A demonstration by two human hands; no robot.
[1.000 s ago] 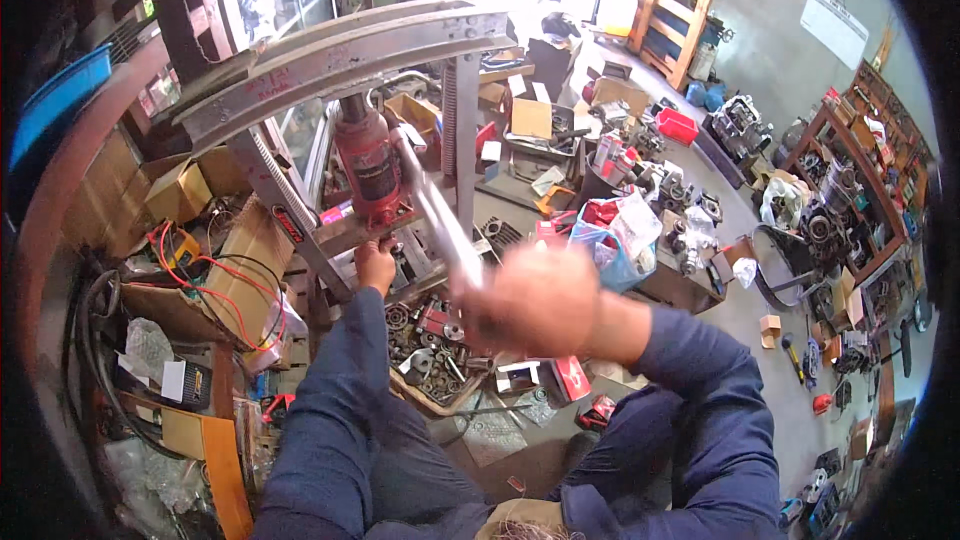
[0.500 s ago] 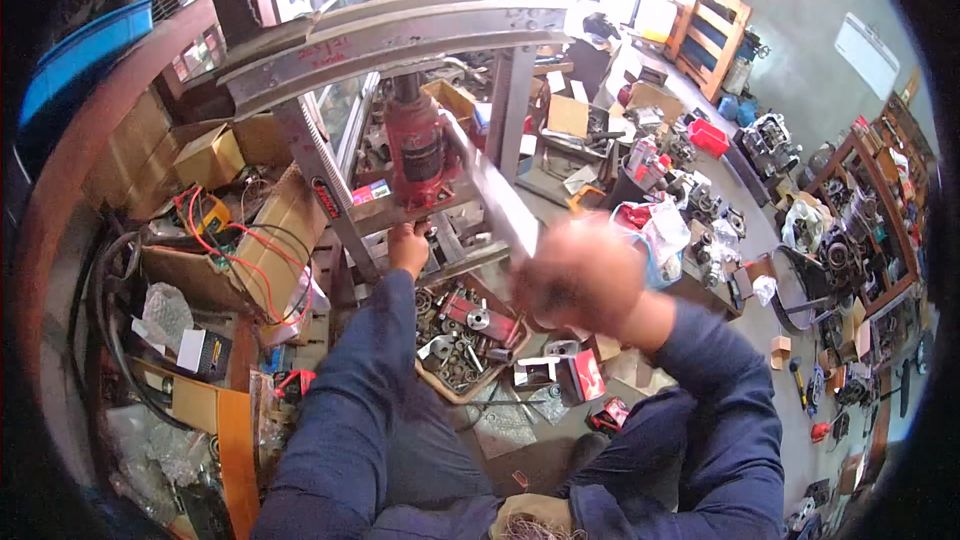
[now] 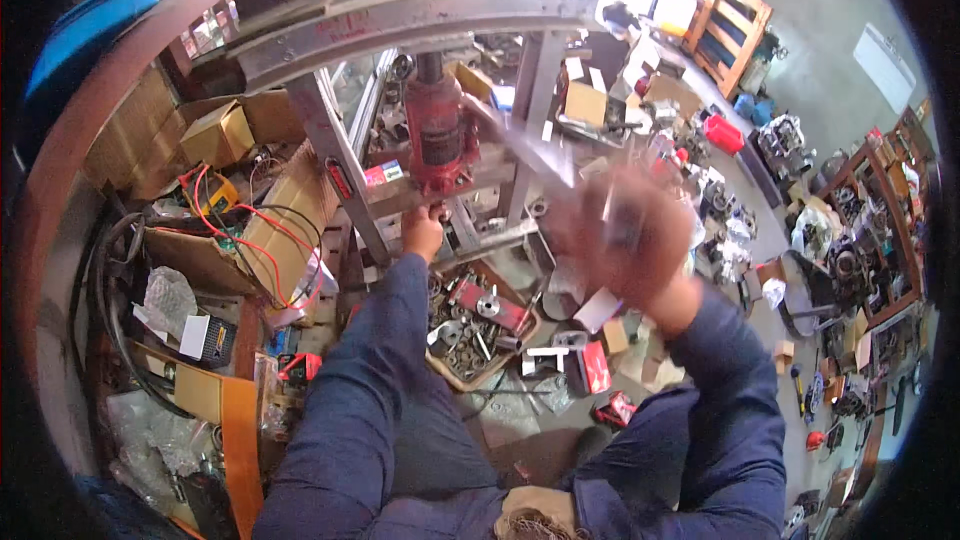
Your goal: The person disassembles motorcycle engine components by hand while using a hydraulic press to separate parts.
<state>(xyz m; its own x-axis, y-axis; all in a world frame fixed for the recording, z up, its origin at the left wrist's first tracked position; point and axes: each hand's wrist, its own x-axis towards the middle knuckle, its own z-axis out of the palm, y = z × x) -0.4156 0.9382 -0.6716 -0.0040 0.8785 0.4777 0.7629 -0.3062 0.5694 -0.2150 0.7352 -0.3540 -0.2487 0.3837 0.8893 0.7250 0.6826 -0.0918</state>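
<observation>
Nearby, a parts tray point(image 3: 462, 386) crowded the near edge of the frame point(image 3: 430, 22), right fingers point(image 3: 603, 220) clasping a lever point(image 3: 535, 155), left fingers point(image 3: 436, 212) unclear in grip.

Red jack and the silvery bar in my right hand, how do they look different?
The red jack is a thick cylinder, while the silvery bar is long and slender. The jack stands upright in the metal frame; the bar slants down to your right hand. The jack shows fairly sharply, but the bar is blurred. Both look like metal.
</observation>
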